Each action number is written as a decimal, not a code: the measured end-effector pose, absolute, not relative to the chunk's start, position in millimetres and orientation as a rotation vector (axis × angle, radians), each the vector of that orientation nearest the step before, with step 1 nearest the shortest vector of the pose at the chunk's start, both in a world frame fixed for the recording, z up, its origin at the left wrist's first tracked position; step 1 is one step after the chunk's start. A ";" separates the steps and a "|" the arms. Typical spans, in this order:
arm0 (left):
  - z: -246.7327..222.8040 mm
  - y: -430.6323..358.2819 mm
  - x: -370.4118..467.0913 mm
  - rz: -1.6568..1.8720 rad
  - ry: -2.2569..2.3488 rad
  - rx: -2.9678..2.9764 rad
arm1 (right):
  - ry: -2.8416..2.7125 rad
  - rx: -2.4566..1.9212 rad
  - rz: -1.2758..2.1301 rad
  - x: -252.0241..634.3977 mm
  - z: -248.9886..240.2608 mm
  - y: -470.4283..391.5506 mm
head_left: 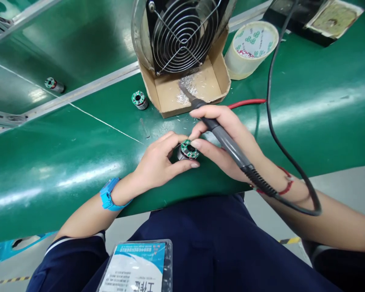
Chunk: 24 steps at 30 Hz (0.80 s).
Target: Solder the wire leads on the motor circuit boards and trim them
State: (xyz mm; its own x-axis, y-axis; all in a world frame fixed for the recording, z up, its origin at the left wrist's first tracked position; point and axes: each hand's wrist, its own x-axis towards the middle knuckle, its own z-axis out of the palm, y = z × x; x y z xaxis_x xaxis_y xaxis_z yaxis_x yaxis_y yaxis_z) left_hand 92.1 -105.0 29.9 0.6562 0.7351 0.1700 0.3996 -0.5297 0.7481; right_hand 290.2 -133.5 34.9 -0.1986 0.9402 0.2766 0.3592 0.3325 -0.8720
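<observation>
Between the fingers and thumb of my left hand is a small metal cylinder topped by a round green circuit board. My right hand holds a grey and black soldering iron across its palm, the tip pointing away over the cardboard tray. The right thumb and a fingertip touch the board's edge. A second cylinder with a green ring board stands upright left of the tray.
A fan with a wire guard stands behind the tray, which holds silvery clippings. To its right are a tape roll and a red rod. A black cable loops beside my right arm. Another cylinder lies at the far left.
</observation>
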 end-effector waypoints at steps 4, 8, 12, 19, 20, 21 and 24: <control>24.2 -102.0 96.0 0.518 1.084 2.282 | -1.892 -1.365 0.636 284.1 18.9 -138.6; 12.0 -95.1 91.3 0.421 1.124 2.091 | -2.084 -1.465 0.488 278.9 6.8 -133.9; 3.8 -86.4 80.7 0.578 1.053 1.831 | -2.196 -1.365 0.540 283.3 5.7 -128.9; 14.5 -89.1 81.0 0.676 0.979 2.089 | -1.708 -1.304 0.542 301.6 16.9 -153.5; 15.5 -90.4 82.0 0.679 0.979 2.108 | -1.618 -1.300 0.538 303.9 15.7 -158.6; 15.9 -91.6 82.8 0.677 0.981 2.117 | -1.536 -1.294 0.542 305.9 14.1 -163.3; 15.4 -93.3 83.6 0.647 1.012 2.118 | -1.360 -1.295 0.579 309.4 9.3 -173.3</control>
State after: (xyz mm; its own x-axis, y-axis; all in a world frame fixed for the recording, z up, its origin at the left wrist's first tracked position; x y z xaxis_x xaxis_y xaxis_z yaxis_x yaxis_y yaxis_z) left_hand 83.6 -93.3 15.4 0.5718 0.8088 0.1373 0.4638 -0.4567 0.7591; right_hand 309.4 -173.3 9.3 0.2167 0.9034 0.3701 0.3597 0.2785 -0.8905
